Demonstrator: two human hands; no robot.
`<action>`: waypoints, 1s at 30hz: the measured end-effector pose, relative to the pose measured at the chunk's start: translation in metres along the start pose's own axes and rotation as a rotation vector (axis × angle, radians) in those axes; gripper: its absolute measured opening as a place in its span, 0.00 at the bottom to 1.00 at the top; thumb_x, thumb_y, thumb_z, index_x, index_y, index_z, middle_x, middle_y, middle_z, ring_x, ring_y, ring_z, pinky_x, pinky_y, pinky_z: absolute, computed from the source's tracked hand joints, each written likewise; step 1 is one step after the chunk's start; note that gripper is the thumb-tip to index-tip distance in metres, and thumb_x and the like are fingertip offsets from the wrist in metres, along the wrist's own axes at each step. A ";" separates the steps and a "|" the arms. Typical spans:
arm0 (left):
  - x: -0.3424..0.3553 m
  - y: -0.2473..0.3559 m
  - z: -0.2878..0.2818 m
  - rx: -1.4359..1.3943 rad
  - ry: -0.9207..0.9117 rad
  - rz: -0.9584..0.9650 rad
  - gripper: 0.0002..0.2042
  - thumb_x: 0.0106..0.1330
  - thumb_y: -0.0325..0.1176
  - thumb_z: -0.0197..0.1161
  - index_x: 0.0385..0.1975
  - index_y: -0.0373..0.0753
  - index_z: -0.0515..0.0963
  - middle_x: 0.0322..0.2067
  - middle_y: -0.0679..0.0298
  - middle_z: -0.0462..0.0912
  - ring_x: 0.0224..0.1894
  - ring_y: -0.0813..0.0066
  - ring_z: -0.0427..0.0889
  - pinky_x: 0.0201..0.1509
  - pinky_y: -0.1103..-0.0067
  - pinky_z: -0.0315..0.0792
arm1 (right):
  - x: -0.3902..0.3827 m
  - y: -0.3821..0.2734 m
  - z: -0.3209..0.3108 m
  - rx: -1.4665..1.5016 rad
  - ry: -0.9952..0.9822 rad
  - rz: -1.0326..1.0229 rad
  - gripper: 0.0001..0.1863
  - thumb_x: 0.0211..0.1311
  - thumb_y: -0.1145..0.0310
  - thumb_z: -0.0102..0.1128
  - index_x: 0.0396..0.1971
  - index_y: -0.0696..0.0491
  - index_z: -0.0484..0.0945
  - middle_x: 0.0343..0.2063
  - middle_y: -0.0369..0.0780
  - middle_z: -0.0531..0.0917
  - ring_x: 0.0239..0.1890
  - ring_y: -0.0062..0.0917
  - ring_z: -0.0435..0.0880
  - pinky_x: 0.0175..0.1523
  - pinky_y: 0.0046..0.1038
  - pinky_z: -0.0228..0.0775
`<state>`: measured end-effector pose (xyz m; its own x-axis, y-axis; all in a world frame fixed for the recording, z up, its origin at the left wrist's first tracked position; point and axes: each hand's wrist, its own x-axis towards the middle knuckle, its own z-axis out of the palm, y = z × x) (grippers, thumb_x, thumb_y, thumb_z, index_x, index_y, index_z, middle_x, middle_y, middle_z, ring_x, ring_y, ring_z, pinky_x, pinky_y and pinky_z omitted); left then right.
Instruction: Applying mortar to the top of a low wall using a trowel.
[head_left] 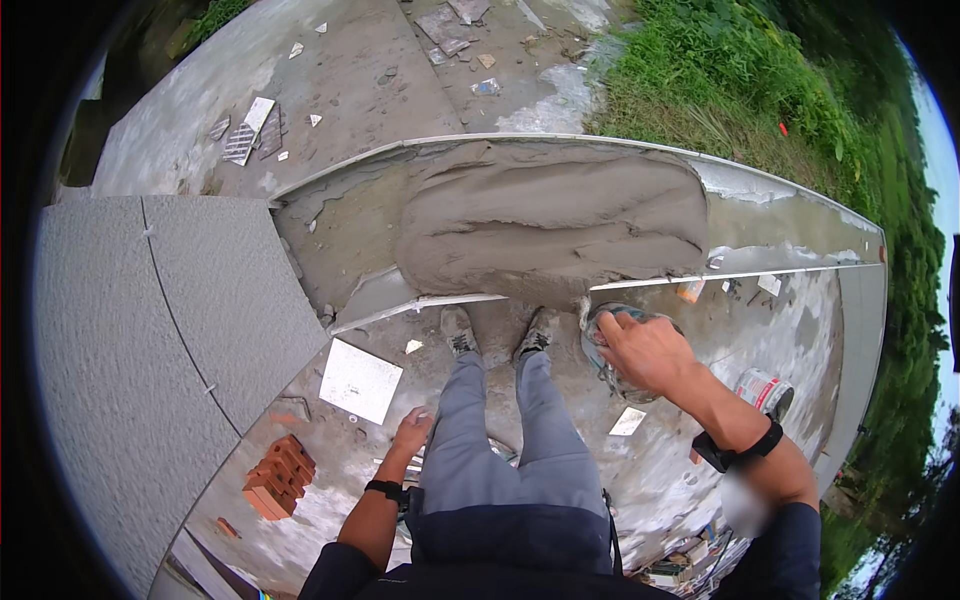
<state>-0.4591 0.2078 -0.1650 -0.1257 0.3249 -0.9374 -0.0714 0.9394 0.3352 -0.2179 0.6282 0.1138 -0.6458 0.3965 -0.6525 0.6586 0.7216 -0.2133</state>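
A thick bed of wet grey mortar (555,215) lies along the shallow trough on top of a low wall in front of me, its surface smeared in long ridges. Some of it hangs over the near edge beside my right foot. My right hand (645,350) is closed, fingers curled, over a mortar-smeared bucket (592,350) just past that edge. What the fingers grip is hidden beneath them. Near my left thigh, my left hand (411,430) hangs loosely open with nothing visible in it.
A white square tile (361,381) lies left of my feet, near stacked red bricks (279,478). Grey textured panels (180,310) cover the left side. A white bucket (764,391) stands at the right. Broken tiles (250,130) lie beyond the wall, with grass (730,80) far right.
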 end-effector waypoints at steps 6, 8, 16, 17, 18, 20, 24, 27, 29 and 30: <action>0.000 -0.012 0.008 -0.008 0.033 0.038 0.23 0.65 0.44 0.61 0.55 0.35 0.72 0.40 0.52 0.84 0.42 0.68 0.82 0.48 0.77 0.73 | 0.015 0.010 0.002 -0.177 -0.037 -0.059 0.11 0.61 0.66 0.53 0.39 0.56 0.66 0.32 0.47 0.79 0.27 0.44 0.83 0.31 0.40 0.76; -0.003 -0.010 0.011 0.003 0.031 0.035 0.23 0.65 0.44 0.61 0.55 0.35 0.72 0.40 0.52 0.84 0.42 0.68 0.82 0.48 0.76 0.73 | 0.007 0.027 0.006 -0.214 -0.055 -0.052 0.11 0.61 0.68 0.53 0.39 0.56 0.67 0.33 0.47 0.80 0.27 0.44 0.83 0.31 0.40 0.76; 0.006 0.001 0.022 0.076 0.020 0.092 0.25 0.65 0.45 0.61 0.55 0.33 0.72 0.42 0.50 0.83 0.46 0.66 0.81 0.52 0.75 0.72 | -0.070 0.131 0.005 -0.336 -0.084 0.247 0.10 0.63 0.65 0.51 0.39 0.54 0.67 0.31 0.48 0.81 0.29 0.42 0.84 0.33 0.41 0.75; 0.009 0.003 0.023 0.046 -0.007 0.064 0.25 0.64 0.45 0.61 0.55 0.34 0.72 0.43 0.49 0.83 0.47 0.64 0.81 0.53 0.75 0.72 | -0.077 0.135 0.002 -0.338 -0.076 0.251 0.10 0.63 0.65 0.51 0.39 0.54 0.67 0.31 0.48 0.81 0.29 0.42 0.84 0.33 0.41 0.75; 0.010 0.006 0.023 0.014 -0.026 0.030 0.25 0.64 0.46 0.61 0.55 0.35 0.72 0.44 0.48 0.82 0.48 0.63 0.81 0.53 0.75 0.72 | -0.082 0.137 0.000 -0.297 -0.077 0.305 0.12 0.63 0.63 0.53 0.39 0.55 0.67 0.31 0.49 0.81 0.29 0.42 0.83 0.33 0.41 0.75; 0.012 0.016 0.025 0.045 -0.028 0.040 0.25 0.63 0.47 0.61 0.55 0.36 0.73 0.44 0.48 0.82 0.48 0.61 0.81 0.54 0.74 0.72 | -0.089 0.132 0.000 -0.242 -0.043 0.376 0.16 0.61 0.60 0.57 0.39 0.55 0.67 0.29 0.48 0.81 0.28 0.43 0.83 0.33 0.42 0.75; 0.012 0.012 0.019 0.125 0.009 0.116 0.23 0.65 0.42 0.61 0.55 0.34 0.72 0.36 0.58 0.82 0.38 0.72 0.79 0.45 0.78 0.72 | -0.064 0.082 0.002 -0.123 0.051 0.214 0.18 0.61 0.58 0.58 0.40 0.54 0.66 0.30 0.47 0.81 0.28 0.43 0.83 0.30 0.41 0.75; 0.003 0.031 0.016 0.136 -0.009 0.041 0.25 0.63 0.49 0.60 0.55 0.41 0.73 0.48 0.49 0.80 0.51 0.56 0.80 0.55 0.71 0.72 | -0.011 0.026 -0.003 -0.076 0.006 0.075 0.17 0.63 0.57 0.55 0.41 0.54 0.66 0.32 0.47 0.81 0.28 0.44 0.83 0.32 0.41 0.76; -0.002 0.044 0.013 0.131 -0.004 0.017 0.25 0.63 0.49 0.60 0.55 0.41 0.73 0.49 0.49 0.80 0.51 0.57 0.79 0.55 0.71 0.71 | 0.030 0.006 0.002 -0.083 0.037 -0.017 0.16 0.64 0.59 0.53 0.41 0.55 0.66 0.32 0.47 0.81 0.28 0.44 0.83 0.32 0.40 0.77; -0.002 0.042 0.009 0.111 0.014 0.011 0.25 0.63 0.49 0.61 0.55 0.41 0.73 0.49 0.49 0.80 0.51 0.57 0.80 0.55 0.71 0.72 | 0.052 -0.002 0.002 -0.107 0.060 -0.085 0.14 0.63 0.61 0.53 0.41 0.56 0.66 0.32 0.48 0.81 0.28 0.44 0.84 0.32 0.39 0.77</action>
<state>-0.4526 0.2477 -0.1500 -0.1397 0.3343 -0.9321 0.0397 0.9424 0.3321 -0.2520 0.6464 0.0792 -0.7214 0.3621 -0.5904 0.5576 0.8093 -0.1850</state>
